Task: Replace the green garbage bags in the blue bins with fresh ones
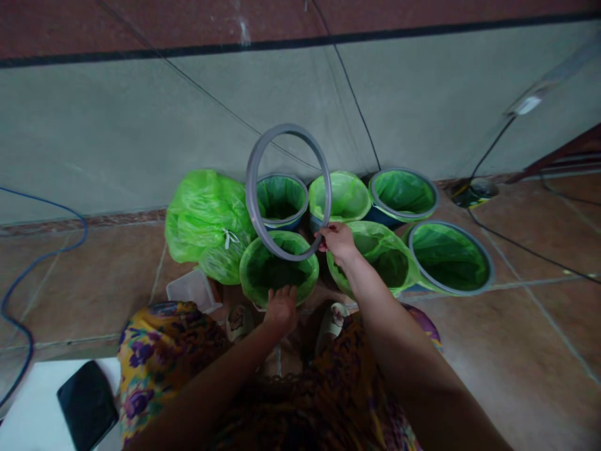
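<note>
My right hand [339, 241] pinches the lower right side of a grey ring [254, 188], which it holds tilted up above the bins. Below the ring stands a bin with a green liner bag [248, 272] folded over its rim. My left hand [282, 307] rests at this bin's near edge, its fingers reaching over the liner with nothing seen in them. Just right of it, another bin has a loose green liner [370, 235] without a ring. Grey rings sit on the rims of a back left bin [297, 216] and the front right bin [488, 272].
A tied green bag bundle [206, 213] lies at the left, by a clear plastic tub [192, 289]. More lined bins [347, 188] stand against the wall. A dark cable [530, 249] and a blue cord [51, 252] cross the floor. A black phone-like device [88, 404] lies lower left.
</note>
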Motion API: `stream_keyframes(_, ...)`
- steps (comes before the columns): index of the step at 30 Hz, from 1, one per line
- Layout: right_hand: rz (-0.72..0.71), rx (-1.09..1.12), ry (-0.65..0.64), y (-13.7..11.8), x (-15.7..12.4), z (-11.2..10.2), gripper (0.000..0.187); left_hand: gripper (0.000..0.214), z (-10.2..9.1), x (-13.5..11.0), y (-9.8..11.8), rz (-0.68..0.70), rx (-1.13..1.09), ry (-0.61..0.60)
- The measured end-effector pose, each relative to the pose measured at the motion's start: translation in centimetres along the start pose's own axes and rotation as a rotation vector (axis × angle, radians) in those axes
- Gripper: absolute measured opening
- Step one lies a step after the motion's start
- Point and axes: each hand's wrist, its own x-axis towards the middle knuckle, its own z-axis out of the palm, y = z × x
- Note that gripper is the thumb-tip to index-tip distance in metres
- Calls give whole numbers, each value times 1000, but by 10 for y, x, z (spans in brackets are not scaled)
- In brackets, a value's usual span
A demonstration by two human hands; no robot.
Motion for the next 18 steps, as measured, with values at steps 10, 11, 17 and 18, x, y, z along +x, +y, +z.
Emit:
stream_keyframes(10, -43, -180, -34, 7, 3, -2, 9, 57, 22, 22, 22, 31, -83, -94)
stream_keyframes(11, -61, -246, -44, 8, 3, -3, 8, 60, 20, 21, 20, 34, -86, -108)
stream_keyframes(17, -217, -956, -97, 6, -5, -7, 16, 61, 8, -7, -10, 69, -137, 29)
stream_keyframes(18, -219, -1058, -105, 6, -7, -6, 20, 58, 7, -14, -18, 55, -164, 57)
